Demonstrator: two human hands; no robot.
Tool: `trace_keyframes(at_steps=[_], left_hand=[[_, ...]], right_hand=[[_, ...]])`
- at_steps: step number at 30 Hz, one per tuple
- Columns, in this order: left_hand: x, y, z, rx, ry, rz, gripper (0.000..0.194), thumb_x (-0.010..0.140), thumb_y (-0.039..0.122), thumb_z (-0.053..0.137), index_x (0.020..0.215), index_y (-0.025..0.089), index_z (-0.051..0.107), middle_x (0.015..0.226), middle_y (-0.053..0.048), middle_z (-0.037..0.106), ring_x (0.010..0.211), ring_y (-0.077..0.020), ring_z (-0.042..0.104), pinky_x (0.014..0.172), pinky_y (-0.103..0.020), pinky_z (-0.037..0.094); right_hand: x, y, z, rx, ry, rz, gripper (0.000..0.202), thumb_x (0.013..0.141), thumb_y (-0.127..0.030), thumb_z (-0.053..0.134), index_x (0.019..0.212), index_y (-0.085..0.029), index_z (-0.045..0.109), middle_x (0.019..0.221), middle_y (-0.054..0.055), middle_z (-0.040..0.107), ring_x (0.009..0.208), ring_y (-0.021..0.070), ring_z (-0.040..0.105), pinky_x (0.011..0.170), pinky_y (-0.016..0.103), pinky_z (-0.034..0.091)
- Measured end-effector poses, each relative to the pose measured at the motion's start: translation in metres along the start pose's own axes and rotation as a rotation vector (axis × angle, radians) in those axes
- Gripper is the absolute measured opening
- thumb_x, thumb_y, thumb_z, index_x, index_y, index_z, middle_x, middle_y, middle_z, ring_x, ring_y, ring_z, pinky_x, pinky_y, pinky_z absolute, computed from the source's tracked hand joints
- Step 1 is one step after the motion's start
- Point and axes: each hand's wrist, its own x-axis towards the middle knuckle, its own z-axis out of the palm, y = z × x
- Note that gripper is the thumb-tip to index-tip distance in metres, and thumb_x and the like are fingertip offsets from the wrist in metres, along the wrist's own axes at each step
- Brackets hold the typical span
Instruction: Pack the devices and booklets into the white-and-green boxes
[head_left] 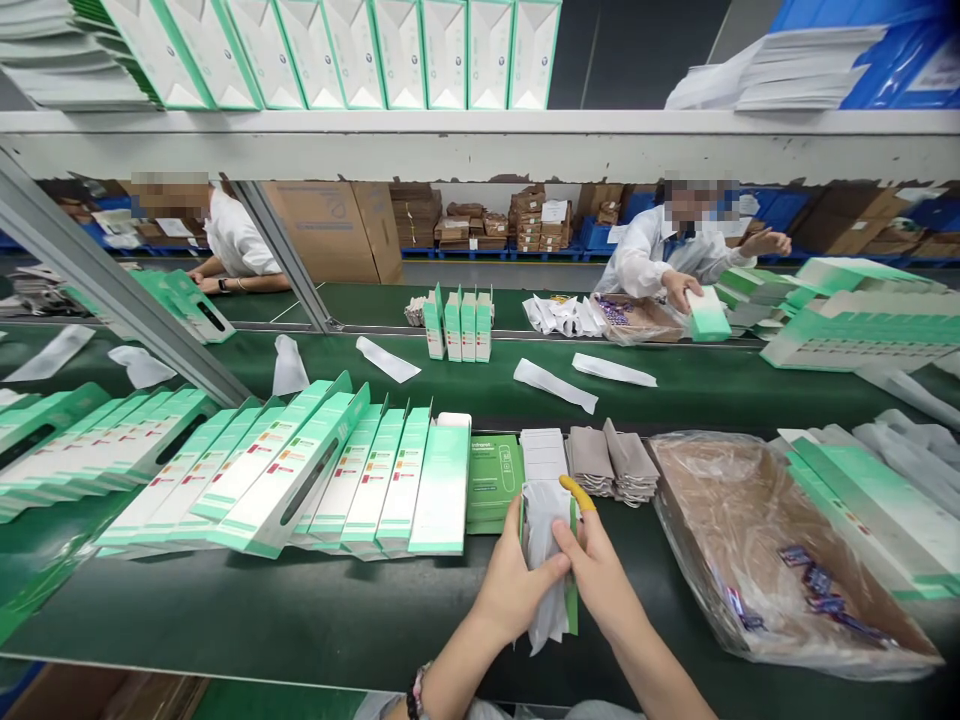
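Note:
Between both hands is a white wrapped packet (545,520) with a green leaflet (572,608) behind it. My left hand (514,580) is closed round its left side, thumb on the front. My right hand (600,570) grips the right side, thumb pressed on the wrap and a yellow cot on one finger. What the wrap contains is hidden. Just beyond the hands lie green printed booklets (495,490), a stack of white leaflets (543,450) and folded grey cloth pouches (611,462).
Green-and-white cartons (360,480) lean in a row at left. A plastic-lined cardboard tray (720,520) with several small batteries (817,580) is at right. White sleeves (555,385) lie on the green belt (480,385). Two co-workers (645,245) sit beyond. A shelf (450,150) crosses above.

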Motion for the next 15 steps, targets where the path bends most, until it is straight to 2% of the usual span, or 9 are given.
trace_keyframes(at_steps=[3,6,10,12,14,15], left_hand=[[-0.001,0.004,0.000,0.364,-0.002,0.037,0.074,0.088,0.030,0.060,0.151,0.016,0.023,0.146,-0.018,0.049,0.131,-0.0314,0.050,0.110,-0.045,0.040],[-0.003,0.008,0.004,0.654,-0.039,0.079,0.072,0.089,0.022,0.051,0.153,0.012,0.019,0.150,-0.021,0.040,0.136,-0.0346,0.044,0.111,-0.048,0.039],[-0.010,0.015,0.000,0.846,-0.229,0.164,0.084,0.084,0.017,0.054,0.154,0.006,0.009,0.158,-0.024,0.025,0.145,-0.0358,0.029,0.114,-0.048,0.035],[-0.012,0.018,-0.006,0.917,-0.281,0.187,0.084,0.080,0.017,0.059,0.153,0.009,0.018,0.155,-0.022,0.032,0.140,-0.0365,0.036,0.113,-0.049,0.037],[-0.013,0.018,-0.013,1.010,-0.269,0.168,0.062,0.083,0.018,0.057,0.142,0.012,0.042,0.136,-0.020,0.055,0.122,-0.0366,0.054,0.102,-0.050,0.045],[-0.013,0.017,-0.015,1.049,-0.247,0.154,0.045,0.085,0.018,0.054,0.130,0.013,0.055,0.122,-0.019,0.064,0.111,-0.0361,0.060,0.095,-0.050,0.048]], right_hand=[[-0.006,0.003,0.005,0.086,-0.015,-0.016,0.074,0.080,-0.048,0.070,0.144,-0.029,0.036,0.138,0.009,0.056,0.129,0.0260,0.053,0.108,0.043,0.043],[-0.005,0.002,0.010,0.079,0.063,-0.100,0.091,0.071,-0.039,0.080,0.147,-0.030,0.031,0.142,0.008,0.053,0.130,0.0265,0.053,0.108,0.042,0.044],[0.008,-0.014,0.001,0.135,0.205,-0.127,0.087,0.073,-0.037,0.078,0.146,-0.028,0.032,0.119,0.008,0.070,0.113,0.0268,0.065,0.102,0.046,0.048],[0.015,-0.026,-0.007,0.217,0.242,-0.156,0.087,0.072,-0.038,0.079,0.144,-0.027,0.032,0.102,0.007,0.075,0.102,0.0279,0.070,0.095,0.049,0.052],[0.020,-0.037,-0.014,0.274,0.270,-0.171,0.088,0.069,-0.037,0.082,0.142,-0.027,0.033,0.093,0.006,0.076,0.094,0.0286,0.073,0.087,0.049,0.055],[0.022,-0.041,-0.016,0.291,0.283,-0.165,0.088,0.067,-0.036,0.083,0.141,-0.027,0.035,0.091,0.005,0.076,0.091,0.0288,0.073,0.085,0.048,0.057]])
